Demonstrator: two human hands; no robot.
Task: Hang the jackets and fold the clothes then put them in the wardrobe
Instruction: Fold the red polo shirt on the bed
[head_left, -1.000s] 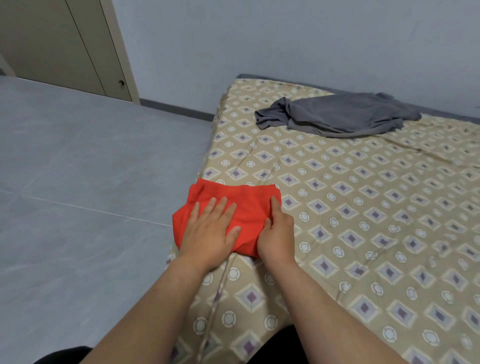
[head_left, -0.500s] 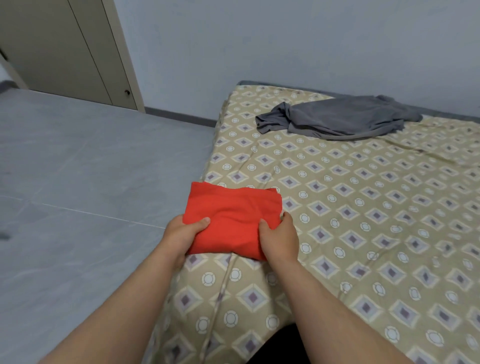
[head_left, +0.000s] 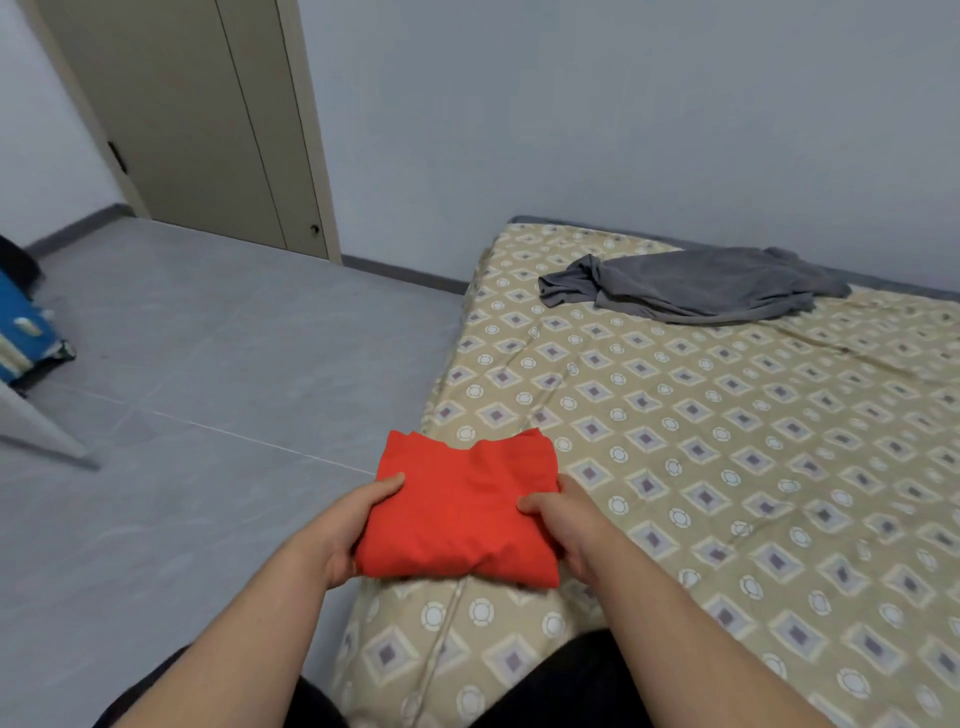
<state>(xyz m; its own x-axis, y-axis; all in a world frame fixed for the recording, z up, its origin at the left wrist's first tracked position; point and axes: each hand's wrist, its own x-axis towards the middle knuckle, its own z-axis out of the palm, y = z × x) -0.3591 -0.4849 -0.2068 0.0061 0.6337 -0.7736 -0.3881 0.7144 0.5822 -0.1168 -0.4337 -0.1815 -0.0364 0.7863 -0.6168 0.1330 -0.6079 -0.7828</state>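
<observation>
Held item: we see a folded orange-red fabric garment (head_left: 460, 514), a compact rectangle, at the near left corner of the bed; whether it rests on the cover or is raised just clear of it, we cannot tell.
Left hand: the left hand (head_left: 345, 535) grips the garment's left edge. Its thumb lies on top of the cloth and its fingers are curled beneath, hidden from us.
Right hand: the right hand (head_left: 569, 525) grips the opposite edge in the same way, thumb pressed on the upper face and fingers wrapped round the side and under (only partly visible).
Bed: we note a low bed with a tan quilted cover printed in diamonds and rings (head_left: 727, 467), filling the right half of the view.
Second garment: a crumpled grey fabric garment (head_left: 696, 286) lies unfolded near the far edge of the bed, well apart from the hands.
Floor: grey tiled floor (head_left: 182, 364) lies to the left of the bed.
Door: a tall beige panelled door (head_left: 208, 119) stands shut in the far left corner, against a pale blue-grey wall (head_left: 623, 104).
Left margin: we see a blue object (head_left: 21, 332), cut off by the frame; we cannot tell what it is.
</observation>
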